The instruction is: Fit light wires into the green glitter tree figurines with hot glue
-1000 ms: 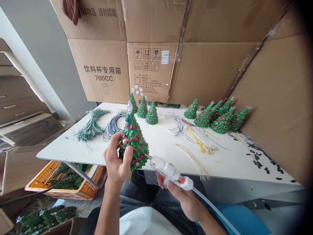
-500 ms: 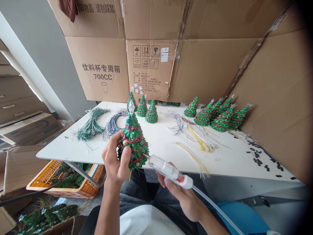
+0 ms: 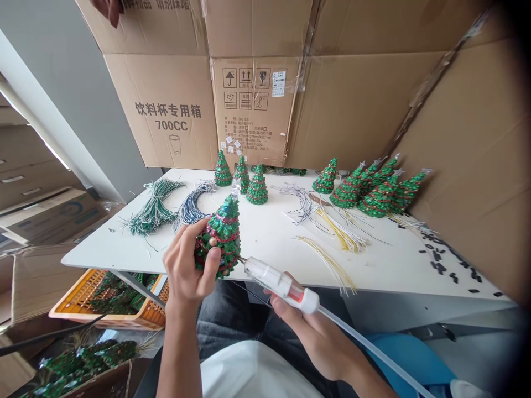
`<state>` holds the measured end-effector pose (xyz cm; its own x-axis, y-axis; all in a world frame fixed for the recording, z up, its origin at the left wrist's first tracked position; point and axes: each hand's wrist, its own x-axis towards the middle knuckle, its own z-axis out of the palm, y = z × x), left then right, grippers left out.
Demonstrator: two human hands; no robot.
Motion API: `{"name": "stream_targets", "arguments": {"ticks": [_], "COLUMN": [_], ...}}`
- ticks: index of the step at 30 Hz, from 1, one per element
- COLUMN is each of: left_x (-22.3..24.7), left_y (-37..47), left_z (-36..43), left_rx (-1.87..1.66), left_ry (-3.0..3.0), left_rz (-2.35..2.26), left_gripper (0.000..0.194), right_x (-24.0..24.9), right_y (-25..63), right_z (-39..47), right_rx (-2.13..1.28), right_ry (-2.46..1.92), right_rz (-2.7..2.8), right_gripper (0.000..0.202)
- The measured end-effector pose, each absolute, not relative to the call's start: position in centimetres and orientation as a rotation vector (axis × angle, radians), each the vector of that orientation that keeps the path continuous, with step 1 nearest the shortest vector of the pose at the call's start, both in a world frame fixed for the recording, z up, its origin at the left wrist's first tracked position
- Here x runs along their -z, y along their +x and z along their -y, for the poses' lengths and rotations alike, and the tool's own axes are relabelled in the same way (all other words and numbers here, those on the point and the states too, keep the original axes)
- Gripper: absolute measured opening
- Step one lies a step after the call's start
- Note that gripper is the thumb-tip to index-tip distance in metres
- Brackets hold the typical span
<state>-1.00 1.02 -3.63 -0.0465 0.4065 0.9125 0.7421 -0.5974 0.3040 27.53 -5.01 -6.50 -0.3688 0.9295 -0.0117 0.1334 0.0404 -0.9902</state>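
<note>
My left hand (image 3: 188, 260) is closed around a small green Christmas tree (image 3: 224, 235) with red garland, a gold ball and a clear star on top. It is held tilted above the table's front edge, and its underside is hidden. In my closed right hand (image 3: 290, 309) is a white hot glue gun (image 3: 280, 284), a long glue stick (image 3: 369, 342) trailing from its back. The gun's metal nozzle points left and meets, or nearly meets, the tree's lower right side.
On the white table (image 3: 265, 249) lie green wires (image 3: 153, 207), blue wires (image 3: 193, 204), yellow wires (image 3: 327, 262) and black bits (image 3: 440, 265). Several trees (image 3: 377, 190) stand at the back right, others in the middle. Cardboard (image 3: 257, 110) walls the back; an orange basket (image 3: 62, 309) is below left.
The tree, my left hand and the glue gun have shifted left. The treetop has tipped to the right and dropped lower, and the nozzle stays by the tree's lower right side.
</note>
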Motion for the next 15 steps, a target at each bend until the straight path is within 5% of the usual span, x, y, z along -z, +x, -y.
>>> {"name": "stream_targets", "arguments": {"ticks": [15], "left_x": [4.0], "left_y": [-1.3], "left_z": [-1.7], "left_rx": [1.534], "left_ry": [-2.014], "left_rz": [1.318], "left_gripper": [0.030], "right_x": [5.5], "right_y": [26.9], "right_z": [3.8], "right_rx": [-1.396], "right_ry": [-1.121], "right_rz": [1.695], "right_gripper": [0.049]}}
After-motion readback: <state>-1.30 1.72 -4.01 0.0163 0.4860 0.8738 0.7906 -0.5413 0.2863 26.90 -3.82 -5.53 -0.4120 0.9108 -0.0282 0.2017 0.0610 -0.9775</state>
